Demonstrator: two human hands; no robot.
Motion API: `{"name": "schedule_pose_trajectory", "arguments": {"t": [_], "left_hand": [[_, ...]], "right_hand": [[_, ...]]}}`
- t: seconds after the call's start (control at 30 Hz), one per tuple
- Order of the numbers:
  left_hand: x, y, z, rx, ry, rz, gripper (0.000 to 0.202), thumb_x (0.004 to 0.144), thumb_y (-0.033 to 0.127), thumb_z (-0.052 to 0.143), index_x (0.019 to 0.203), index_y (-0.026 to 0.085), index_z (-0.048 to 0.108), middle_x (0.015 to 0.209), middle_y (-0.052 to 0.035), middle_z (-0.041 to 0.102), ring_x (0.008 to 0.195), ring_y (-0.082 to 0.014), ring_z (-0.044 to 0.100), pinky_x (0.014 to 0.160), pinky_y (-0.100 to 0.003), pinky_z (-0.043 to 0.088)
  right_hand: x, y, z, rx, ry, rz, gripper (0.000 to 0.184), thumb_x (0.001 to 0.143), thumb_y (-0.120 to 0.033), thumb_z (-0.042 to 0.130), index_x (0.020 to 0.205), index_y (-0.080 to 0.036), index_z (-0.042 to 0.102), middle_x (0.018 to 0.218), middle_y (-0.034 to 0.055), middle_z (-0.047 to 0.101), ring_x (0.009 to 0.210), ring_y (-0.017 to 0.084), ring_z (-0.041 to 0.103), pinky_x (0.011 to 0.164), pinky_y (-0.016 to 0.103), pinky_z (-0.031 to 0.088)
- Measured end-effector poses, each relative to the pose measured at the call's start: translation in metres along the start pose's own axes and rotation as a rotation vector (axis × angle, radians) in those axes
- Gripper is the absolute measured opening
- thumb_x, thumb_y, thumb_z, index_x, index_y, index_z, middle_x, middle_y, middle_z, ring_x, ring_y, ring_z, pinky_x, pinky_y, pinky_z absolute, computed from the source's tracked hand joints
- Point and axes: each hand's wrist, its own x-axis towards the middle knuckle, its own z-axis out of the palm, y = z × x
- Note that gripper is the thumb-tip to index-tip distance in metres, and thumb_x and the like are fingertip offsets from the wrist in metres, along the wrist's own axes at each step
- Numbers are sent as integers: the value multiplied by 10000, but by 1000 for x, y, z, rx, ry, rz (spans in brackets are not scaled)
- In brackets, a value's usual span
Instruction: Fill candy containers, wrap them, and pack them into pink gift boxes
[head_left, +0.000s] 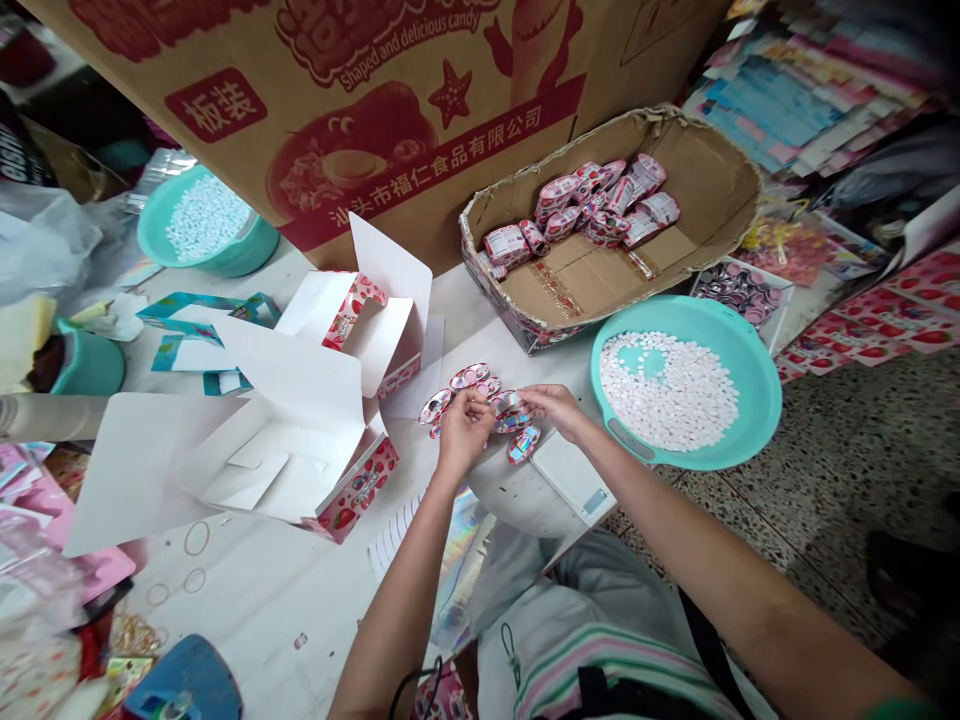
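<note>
Your left grip [463,432] is pinched closed on shiny foil candy packets [471,377] on the table [262,620]. Your right grip [547,409], half open, touches them. Beyond it sits a teal basin [724,330] of white candies [667,390]; left of your left grip, an open strawberry-print carton [300,430].

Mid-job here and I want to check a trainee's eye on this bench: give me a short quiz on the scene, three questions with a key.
1. Which is closer to the white digital scale: the left hand or the right hand?
2. True or false: the turquoise basin holds pink foil packets.
3. What lies in the torn cardboard tray? A: rubber bands. B: pink wrapped packets. C: white cartons.

Key: 1. The right hand. 2. False; it holds small white pieces. 3. B.
</note>
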Motion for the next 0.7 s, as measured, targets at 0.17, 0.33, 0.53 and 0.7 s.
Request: {"name": "schedule_pose_trajectory", "arguments": {"t": [0.17,0.33,0.53,0.7], "left_hand": [[1,-3,-1,-14,4,-11,177,681,217,599,823,196,494,626,38,569,576,-99,519,567,-197,386],[7,-13,0,-7,54,-53,162,665,213,603,793,190,506,627,28,567,578,-103,524,574,-202,407],[17,-39,3,146,126,-72,111,655,178,571,762,188,543,609,27,569,541,-115,518,554,-215,387],[17,-48,5,280,173,-76,108,660,144,550,751,201,541,605,21,578,523,-129,511,544,-225,351]], "right_hand": [[1,1,-1,-14,43,-34,361,521,-414,782,750,-144,713,639,25,667,547,104,554,538,225,437],[9,9,-3,-118,102,-100,345,565,-405,739,800,-152,730,676,20,687,559,110,552,563,240,448],[26,21,4,-412,258,-195,288,624,-351,669,831,-160,729,739,39,710,667,173,624,662,281,482],[28,26,10,-636,307,-278,246,657,-286,649,875,-187,704,701,15,694,662,163,628,650,260,472]]}}
